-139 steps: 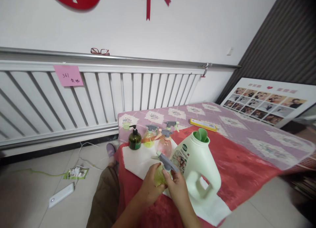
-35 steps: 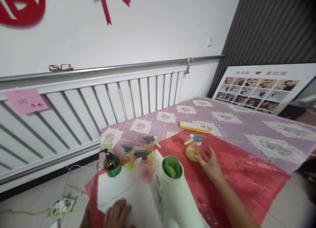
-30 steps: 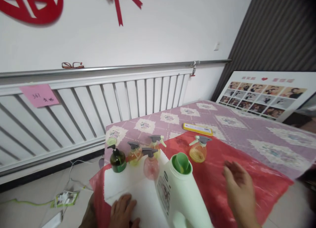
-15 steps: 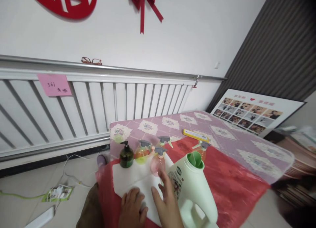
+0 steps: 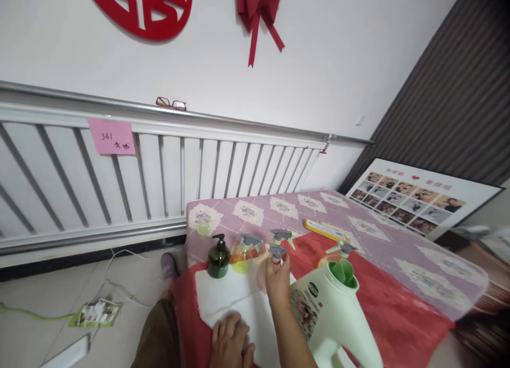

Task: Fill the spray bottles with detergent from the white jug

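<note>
My right hand (image 5: pixel 279 280) is closed round the neck of a pink spray bottle (image 5: pixel 261 275) with a grey trigger head, hiding much of it. My left hand (image 5: pixel 231 339) lies on a white paper towel (image 5: pixel 215 291), fingers stretched out and holding nothing. Left of the pink bottle stand a spray bottle with yellow liquid (image 5: pixel 241 259) and a dark green pump bottle (image 5: pixel 219 262). Behind it shows another spray bottle's grey head (image 5: pixel 282 234). To the right of my forearm is a large pale green jug (image 5: pixel 334 304), uncapped, with green inside its mouth.
Red plastic sheeting (image 5: pixel 398 293) covers part of the patterned mattress (image 5: pixel 370 227). A yellow-edged flat box (image 5: pixel 325 230), a small green cap (image 5: pixel 203 229) and another spray bottle (image 5: pixel 342 248) lie or stand farther back. Cables and a power strip (image 5: pixel 67 352) are on the floor at left.
My right hand has moved forward from beside the jug and taken hold of the pink spray bottle. My left hand stays on the paper towel. The view has shifted left.
</note>
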A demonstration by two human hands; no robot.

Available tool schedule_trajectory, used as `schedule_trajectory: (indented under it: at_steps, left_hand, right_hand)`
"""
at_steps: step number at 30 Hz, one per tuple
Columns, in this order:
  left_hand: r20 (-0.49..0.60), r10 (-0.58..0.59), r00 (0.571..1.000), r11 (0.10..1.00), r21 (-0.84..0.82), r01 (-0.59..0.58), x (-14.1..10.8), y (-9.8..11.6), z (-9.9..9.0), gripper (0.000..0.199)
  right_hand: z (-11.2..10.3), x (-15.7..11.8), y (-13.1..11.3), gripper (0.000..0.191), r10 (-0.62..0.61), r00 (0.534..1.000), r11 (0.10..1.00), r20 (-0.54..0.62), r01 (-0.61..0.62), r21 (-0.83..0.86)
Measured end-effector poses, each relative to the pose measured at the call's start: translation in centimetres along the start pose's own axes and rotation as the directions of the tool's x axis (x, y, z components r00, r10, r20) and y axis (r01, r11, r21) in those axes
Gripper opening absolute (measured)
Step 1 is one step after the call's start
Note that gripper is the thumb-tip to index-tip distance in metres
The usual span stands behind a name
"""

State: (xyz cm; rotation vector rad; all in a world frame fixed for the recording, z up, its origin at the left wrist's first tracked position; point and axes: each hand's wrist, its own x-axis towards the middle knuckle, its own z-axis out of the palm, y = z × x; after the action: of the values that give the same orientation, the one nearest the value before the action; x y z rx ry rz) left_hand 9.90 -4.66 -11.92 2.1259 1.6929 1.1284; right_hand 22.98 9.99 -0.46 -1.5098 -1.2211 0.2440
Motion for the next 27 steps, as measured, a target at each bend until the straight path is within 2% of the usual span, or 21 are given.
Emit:
schedule_trajectory:
  at_steps: [3,5,8,12,17,19,22,27]
  left_hand:
    - [0.009,-0.022,1.0,1.0,-0.011,0.022,0.0,-0.3,-0.2,0.028]
    - [0.028,-0.048,0.998,0.999,-0.021,0.049,-0.1,-0.2,-0.3,0.028]
    - [0.094,-0.037,0.995,0.998,-0.047,0.041,-0.1,-0.1,-0.8,0.03]
    - [0.108,-0.072,0.992,0.996,-0.048,0.078,-0.2,0.2,-1.5,0.035]
    - [0.059,-0.174,0.983,0.984,-0.03,0.176,-0.4,0.9,-1.6,0.056]
    - [0.023,-0.212,0.977,0.976,-0.043,0.213,-0.6,1.2,-1.7,0.066]
    - [-0.018,-0.205,0.979,0.977,-0.067,0.204,-0.9,1.3,-1.9,0.078]
    - [-0.099,-0.122,0.988,0.991,-0.058,0.116,-1.0,1.6,-2.2,0.088]
  right_hand:
    - [0.2,0.6,0.7,0.042,0.032,0.999,0.998,0.03,-0.03,-0.057]
    - [0.1,0.6,0.9,0.031,0.024,0.998,0.997,0.065,-0.019,-0.079]
    - [-0.2,0.0,0.6,0.025,-0.015,0.993,0.996,0.117,0.024,-0.081]
    - [-1.2,-1.4,-1.2,0.021,-0.072,0.976,0.995,0.203,0.084,-0.048]
    - [-4.3,-4.0,-4.6,0.03,-0.097,0.943,0.995,0.318,0.1,0.008]
    - [-5.8,-5.2,-5.7,0.031,-0.076,0.924,0.997,0.374,0.071,0.029]
    - [-7.5,-7.2,-6.3,0.031,-0.013,0.896,0.999,0.444,-0.01,0.048]
    - [-8.4,-9.7,-5.6,0.029,0.08,0.841,0.982,0.535,-0.159,0.103]
